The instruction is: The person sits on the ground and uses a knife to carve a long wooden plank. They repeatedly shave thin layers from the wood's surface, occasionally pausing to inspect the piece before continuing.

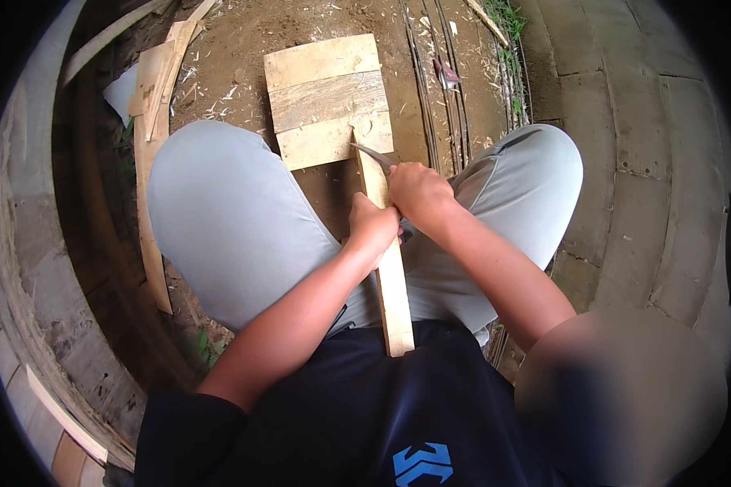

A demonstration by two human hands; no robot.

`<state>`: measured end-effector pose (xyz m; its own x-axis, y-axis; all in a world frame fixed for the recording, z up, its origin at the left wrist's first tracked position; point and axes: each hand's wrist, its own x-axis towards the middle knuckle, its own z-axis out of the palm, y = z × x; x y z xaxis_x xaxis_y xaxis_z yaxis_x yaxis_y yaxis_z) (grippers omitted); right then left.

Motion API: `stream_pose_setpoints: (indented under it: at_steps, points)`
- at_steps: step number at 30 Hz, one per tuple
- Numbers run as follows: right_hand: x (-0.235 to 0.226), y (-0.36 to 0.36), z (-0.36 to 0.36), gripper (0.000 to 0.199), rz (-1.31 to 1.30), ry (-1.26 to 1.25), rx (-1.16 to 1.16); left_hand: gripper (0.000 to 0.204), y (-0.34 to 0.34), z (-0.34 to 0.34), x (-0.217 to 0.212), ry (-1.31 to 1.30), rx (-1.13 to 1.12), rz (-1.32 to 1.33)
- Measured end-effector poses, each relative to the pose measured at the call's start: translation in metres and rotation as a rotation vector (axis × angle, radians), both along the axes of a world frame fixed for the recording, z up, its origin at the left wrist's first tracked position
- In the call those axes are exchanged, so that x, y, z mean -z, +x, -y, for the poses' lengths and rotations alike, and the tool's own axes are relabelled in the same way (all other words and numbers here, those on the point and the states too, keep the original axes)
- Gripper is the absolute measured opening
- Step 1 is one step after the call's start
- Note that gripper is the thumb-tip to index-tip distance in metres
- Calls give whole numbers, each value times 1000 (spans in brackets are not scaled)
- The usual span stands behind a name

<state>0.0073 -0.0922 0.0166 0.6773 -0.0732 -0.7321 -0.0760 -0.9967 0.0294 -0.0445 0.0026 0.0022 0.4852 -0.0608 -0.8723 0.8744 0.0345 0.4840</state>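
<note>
A long, pale wooden strip [394, 300] runs from my torso out between my knees, its far end over the near edge of a low board made of several planks [326, 96]. My left hand [374, 225] is wrapped round the strip about midway along. Just beyond and to the right, my right hand [419, 193] is closed on a knife [372, 153]. Its blade points forward and left, lying against the strip near the far end. The knife's handle is mostly hidden inside my right hand. The two hands touch or nearly touch.
Bare brown soil [227, 49] with scattered wood shavings surrounds the board. Several loose wood slats [156, 105] lie at the left. Thin dark rods [443, 89] run along the ground right of the board. Grey paving [625, 162] covers the right side. My bent knees flank the strip.
</note>
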Motion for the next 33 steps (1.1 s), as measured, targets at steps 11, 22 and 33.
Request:
stream_pose_setpoints:
  at_steps: [11, 22, 33]
  points:
    - [-3, 24, 27, 28, -129, -13, -332, 35, 8, -7, -17, -56, -10, -79]
    - [-22, 7, 23, 32, -84, -46, -327, 33, 5, -6, -15, -58, -19, -51]
    - [27, 35, -2, 27, -117, -148, -188, 37, 6, -5, -7, -91, 30, -78]
